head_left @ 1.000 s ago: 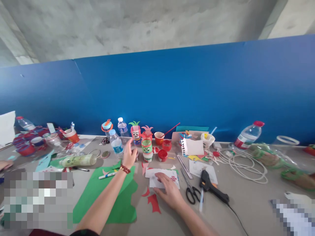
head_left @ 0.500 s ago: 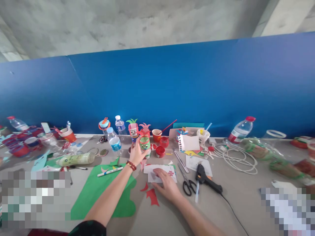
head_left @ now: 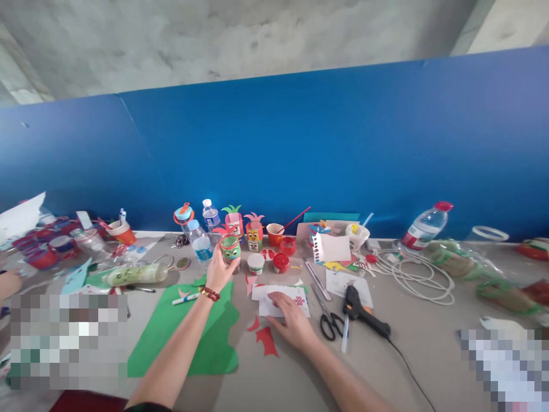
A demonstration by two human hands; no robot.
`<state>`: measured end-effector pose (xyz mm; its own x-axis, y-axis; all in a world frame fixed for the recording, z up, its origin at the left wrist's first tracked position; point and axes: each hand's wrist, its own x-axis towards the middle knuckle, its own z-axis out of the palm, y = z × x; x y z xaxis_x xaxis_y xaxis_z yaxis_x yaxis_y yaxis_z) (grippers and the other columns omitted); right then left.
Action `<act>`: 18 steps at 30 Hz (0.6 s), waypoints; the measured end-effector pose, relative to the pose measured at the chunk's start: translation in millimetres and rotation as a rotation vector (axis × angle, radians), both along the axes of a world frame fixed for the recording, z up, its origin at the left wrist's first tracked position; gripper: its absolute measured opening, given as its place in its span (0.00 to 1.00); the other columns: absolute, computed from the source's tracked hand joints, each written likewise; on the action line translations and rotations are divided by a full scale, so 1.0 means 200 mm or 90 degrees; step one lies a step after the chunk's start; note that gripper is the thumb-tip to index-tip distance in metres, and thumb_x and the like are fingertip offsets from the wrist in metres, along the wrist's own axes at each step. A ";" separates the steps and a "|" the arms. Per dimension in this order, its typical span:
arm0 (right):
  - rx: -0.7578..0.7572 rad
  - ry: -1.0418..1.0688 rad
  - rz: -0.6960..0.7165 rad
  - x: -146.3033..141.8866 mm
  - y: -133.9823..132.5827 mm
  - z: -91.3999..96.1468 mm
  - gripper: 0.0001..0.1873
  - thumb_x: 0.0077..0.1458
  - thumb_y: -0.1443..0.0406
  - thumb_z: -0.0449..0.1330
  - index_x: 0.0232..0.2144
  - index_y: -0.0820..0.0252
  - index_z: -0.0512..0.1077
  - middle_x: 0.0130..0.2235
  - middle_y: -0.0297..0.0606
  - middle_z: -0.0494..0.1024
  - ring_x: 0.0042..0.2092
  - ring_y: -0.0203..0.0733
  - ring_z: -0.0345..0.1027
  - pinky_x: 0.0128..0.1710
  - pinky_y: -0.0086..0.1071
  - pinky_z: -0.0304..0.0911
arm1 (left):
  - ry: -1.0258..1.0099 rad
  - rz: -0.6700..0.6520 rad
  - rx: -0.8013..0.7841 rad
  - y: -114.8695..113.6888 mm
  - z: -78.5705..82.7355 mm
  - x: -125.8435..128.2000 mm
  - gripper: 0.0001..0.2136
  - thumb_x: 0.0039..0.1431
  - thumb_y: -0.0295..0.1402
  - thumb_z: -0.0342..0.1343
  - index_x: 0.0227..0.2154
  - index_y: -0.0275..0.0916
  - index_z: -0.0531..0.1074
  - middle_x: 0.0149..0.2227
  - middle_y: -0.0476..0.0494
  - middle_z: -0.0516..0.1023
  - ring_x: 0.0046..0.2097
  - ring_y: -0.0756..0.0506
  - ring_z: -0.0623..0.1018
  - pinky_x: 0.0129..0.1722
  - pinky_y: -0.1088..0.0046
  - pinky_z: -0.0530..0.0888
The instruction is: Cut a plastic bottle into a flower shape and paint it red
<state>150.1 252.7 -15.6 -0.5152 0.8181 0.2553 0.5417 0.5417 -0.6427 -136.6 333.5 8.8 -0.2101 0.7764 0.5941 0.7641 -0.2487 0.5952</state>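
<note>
My left hand (head_left: 219, 268), with a red bead bracelet on the wrist, is closed round a small green craft cup with a face (head_left: 231, 248) and holds it lifted, left of a white cup (head_left: 256, 263) that stands on the table. My right hand (head_left: 289, 319) lies flat with spread fingers on a white sheet of paper (head_left: 281, 300) bearing a red knot design. Two decorated paper cups with leaf tops (head_left: 254, 231) stand behind. Under my left forearm lies a green paper sheet (head_left: 189, 337).
Scissors (head_left: 329, 321), a black glue gun (head_left: 365, 316) with its cord, a white marker (head_left: 185, 298), red paper scraps (head_left: 266, 341), water bottles (head_left: 201, 245), red cups (head_left: 281, 262), a coiled white cable (head_left: 418, 276) and a blue back wall. Another person's hand (head_left: 7, 283) shows at far left.
My left hand reached to the stacked cups, took hold of the green face cup, and carried it left off the white cup. My right hand stayed on the white paper.
</note>
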 end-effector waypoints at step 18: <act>0.025 0.001 0.010 0.00 0.00 0.00 0.25 0.59 0.61 0.59 0.58 0.62 0.69 0.58 0.53 0.73 0.60 0.55 0.66 0.60 0.50 0.63 | -0.062 -0.029 -0.015 -0.02 -0.11 -0.01 0.38 0.57 0.44 0.61 0.65 0.36 0.50 0.61 0.27 0.66 0.60 0.34 0.72 0.58 0.54 0.72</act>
